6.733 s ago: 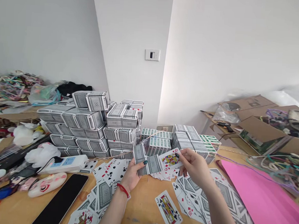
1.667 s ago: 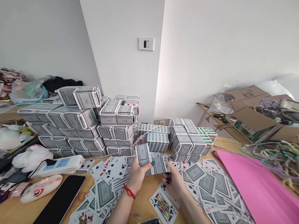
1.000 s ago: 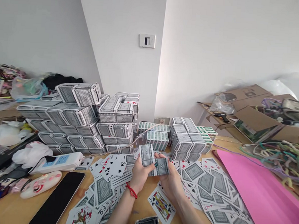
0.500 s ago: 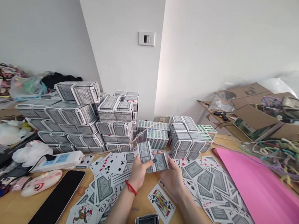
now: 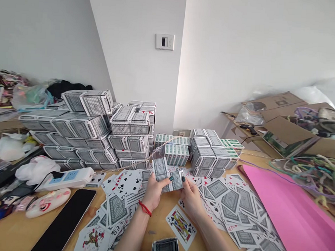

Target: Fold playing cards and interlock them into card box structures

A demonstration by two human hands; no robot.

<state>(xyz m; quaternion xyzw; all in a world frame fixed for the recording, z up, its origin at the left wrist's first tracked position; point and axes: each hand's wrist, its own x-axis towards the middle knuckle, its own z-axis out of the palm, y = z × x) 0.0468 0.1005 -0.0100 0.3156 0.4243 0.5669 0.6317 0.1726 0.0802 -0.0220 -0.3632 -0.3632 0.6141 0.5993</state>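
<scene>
In the head view, your right hand has just altered its grip: half a second ago its fingertips showed along the top edge of the joined cards; now its thumb is on their front, beside a pale strip at the 3 o'clock end. That suggests the work is now on that end. Your left hand grasps the other end, thumb across the middle; your right pinches its own end. The joined cards are up off the counter, between both hands.

Around them, a jack of clubs lies at 5 o'clock and a small card box at 6. Loose cards spread at 8, more face-down cards toward 4, then a pink sheet. Stacked card blocks rise at 10, another stack at 2. Beyond, at 12, a switch plate sits on the white wall.
</scene>
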